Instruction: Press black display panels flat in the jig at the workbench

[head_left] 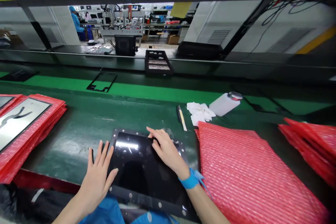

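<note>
A glossy black screen panel lies in front of me, with a dark border dotted with small round spots. My left hand rests along the panel's left edge, its fingers spread and nothing in them. Over the far right part of the panel is my right hand, a blue band around its wrist. Its index finger points left and the others are curled at the panel's far edge; whatever they pinch is hidden. A cutter-like tool with a pale handle lies beyond the panel, beside crumpled white wipes.
Red bubble-wrap bags lie to the right of the panel. At the left, more red bags carry a screen. A white bottle leans behind the wipes. A black frame and a black tray sit farther back.
</note>
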`<state>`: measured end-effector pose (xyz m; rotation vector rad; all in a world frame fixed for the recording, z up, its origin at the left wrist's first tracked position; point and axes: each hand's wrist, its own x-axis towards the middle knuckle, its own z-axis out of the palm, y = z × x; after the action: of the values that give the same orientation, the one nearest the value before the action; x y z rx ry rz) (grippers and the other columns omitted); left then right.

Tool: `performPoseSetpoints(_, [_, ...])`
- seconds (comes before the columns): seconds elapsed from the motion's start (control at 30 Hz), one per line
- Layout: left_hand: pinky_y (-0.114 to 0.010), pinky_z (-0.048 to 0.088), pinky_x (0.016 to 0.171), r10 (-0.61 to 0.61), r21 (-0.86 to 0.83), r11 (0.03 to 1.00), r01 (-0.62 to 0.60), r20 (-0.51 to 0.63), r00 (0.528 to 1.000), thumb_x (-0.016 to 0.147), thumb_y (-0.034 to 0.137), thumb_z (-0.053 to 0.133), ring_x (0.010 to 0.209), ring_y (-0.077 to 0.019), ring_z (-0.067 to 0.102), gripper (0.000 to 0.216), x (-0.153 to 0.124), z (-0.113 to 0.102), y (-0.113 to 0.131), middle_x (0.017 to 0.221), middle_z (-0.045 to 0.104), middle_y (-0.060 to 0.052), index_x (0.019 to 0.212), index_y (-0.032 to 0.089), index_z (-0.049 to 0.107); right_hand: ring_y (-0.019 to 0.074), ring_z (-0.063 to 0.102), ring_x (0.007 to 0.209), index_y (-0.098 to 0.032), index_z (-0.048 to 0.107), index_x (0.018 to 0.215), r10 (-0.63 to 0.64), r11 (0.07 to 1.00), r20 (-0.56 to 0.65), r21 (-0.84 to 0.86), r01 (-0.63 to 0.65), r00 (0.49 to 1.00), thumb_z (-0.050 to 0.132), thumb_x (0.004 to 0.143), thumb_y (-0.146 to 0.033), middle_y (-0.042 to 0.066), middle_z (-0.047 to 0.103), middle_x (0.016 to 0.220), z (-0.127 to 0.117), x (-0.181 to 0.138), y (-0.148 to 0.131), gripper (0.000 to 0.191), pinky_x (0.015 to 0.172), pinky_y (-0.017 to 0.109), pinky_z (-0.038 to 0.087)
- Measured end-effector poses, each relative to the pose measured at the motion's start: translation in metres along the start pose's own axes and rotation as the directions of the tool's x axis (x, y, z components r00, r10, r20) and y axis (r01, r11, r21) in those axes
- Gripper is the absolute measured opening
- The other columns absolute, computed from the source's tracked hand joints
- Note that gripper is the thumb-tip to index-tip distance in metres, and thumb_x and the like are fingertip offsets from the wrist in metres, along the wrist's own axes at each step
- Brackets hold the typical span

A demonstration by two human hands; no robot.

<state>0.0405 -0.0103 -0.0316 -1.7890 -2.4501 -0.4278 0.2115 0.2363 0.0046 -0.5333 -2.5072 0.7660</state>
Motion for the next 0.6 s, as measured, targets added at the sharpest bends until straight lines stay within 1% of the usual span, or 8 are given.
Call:
performPoseSetpoints(0.1, [-0.066,0.013,0.119,-0.003,-0.117,0.993,0.002,-0.005,1.000,0.103,0.034,0.040,0.153,-0.0335,0.005,0.069,0.002,0.004,-0.006,0.166,0.015,-0.011,0.159,0.030,0.001,0.0210,0.058,0.098,-0.022,0.049,0.138,-0.005,1.000,-0.021,0.025,0.006,1.000,0.035,0.091,-0.010,0.006,0.062,0.102,-0.008,0.005,-0.006,0.051,0.093,0.042,0.050])
performPoseSetpoints(0.2, [-0.068,0.012,0.119,-0.017,-0.377,0.926,-0.005,-0.054,0.998,0.102,0.033,0.042,0.154,-0.0319,0.000,0.061,0.002,0.009,-0.007,0.167,0.013,-0.006,0.156,0.038,0.014,0.0184,0.060,0.090,-0.024,0.041,0.145,0.011,0.996,-0.003,0.084,-0.011,1.000,0.039,0.098,-0.021,0.004,0.061,0.100,-0.022,0.006,-0.018,0.048,0.087,0.036,0.051])
performPoseSetpoints(0.27, [-0.064,0.019,0.120,-0.087,-0.583,0.812,0.042,-0.050,0.995,0.100,0.039,0.047,0.154,-0.0307,0.009,0.056,0.004,0.006,-0.001,0.165,0.022,-0.005,0.152,0.040,0.026,0.0163,0.061,0.085,-0.027,0.035,0.150,0.024,0.994,0.008,0.103,-0.025,1.000,0.040,0.101,-0.029,0.003,0.059,0.102,-0.034,0.005,-0.025,0.049,0.084,0.034,0.051])
performPoseSetpoints(0.37, [-0.048,0.041,0.111,-0.181,-0.844,0.512,0.162,0.079,0.980,0.098,0.045,0.050,0.139,-0.0289,0.043,0.043,0.017,-0.015,0.018,0.149,0.048,-0.009,0.139,0.033,0.046,0.0135,0.061,0.077,-0.034,0.034,0.151,0.016,0.994,-0.053,0.105,-0.010,0.998,0.041,0.102,-0.034,0.003,0.058,0.107,-0.056,0.001,-0.030,0.049,0.081,0.031,0.053])
performPoseSetpoints(0.43, [-0.035,0.050,0.095,-0.195,-0.940,0.298,0.167,0.111,0.974,0.098,0.044,0.052,0.112,-0.0231,0.061,0.029,0.037,-0.036,0.029,0.120,0.065,-0.008,0.119,0.026,0.059,0.0157,0.063,0.082,-0.036,0.036,0.149,0.000,0.998,-0.164,0.055,0.009,0.986,0.043,0.102,-0.037,0.005,0.058,0.114,-0.073,0.000,-0.037,0.048,0.080,0.032,0.055])
performPoseSetpoints(0.47, [-0.030,0.050,0.086,-0.207,-0.964,0.224,0.141,0.094,0.974,0.096,0.044,0.056,0.098,-0.0196,0.062,0.024,0.051,-0.047,0.030,0.104,0.066,-0.005,0.108,0.023,0.062,0.0191,0.064,0.092,-0.037,0.038,0.148,-0.020,1.000,-0.234,-0.004,0.020,0.972,0.045,0.101,-0.038,0.006,0.057,0.120,-0.082,-0.001,-0.042,0.048,0.083,0.035,0.056])
performPoseSetpoints(0.53, [-0.024,0.048,0.075,-0.251,-0.984,0.162,0.071,0.028,0.968,0.090,0.043,0.066,0.082,-0.0147,0.058,0.024,0.090,-0.063,0.024,0.086,0.061,-0.001,0.094,0.020,0.061,0.0276,0.058,0.116,-0.039,0.042,0.146,-0.087,0.990,-0.374,-0.133,0.039,0.923,0.047,0.099,-0.039,0.007,0.053,0.134,-0.099,-0.006,-0.057,0.048,0.094,0.044,0.053])
performPoseSetpoints(0.6, [-0.024,0.048,0.077,-0.301,-0.987,0.158,0.031,-0.018,0.953,0.087,0.041,0.071,0.083,-0.0136,0.058,0.026,0.139,-0.071,0.005,0.086,0.060,0.000,0.092,0.019,0.060,0.0326,0.051,0.127,-0.041,0.046,0.143,-0.136,0.981,-0.469,-0.184,0.054,0.873,0.049,0.098,-0.038,0.007,0.052,0.139,-0.112,-0.017,-0.074,0.046,0.101,0.053,0.049])
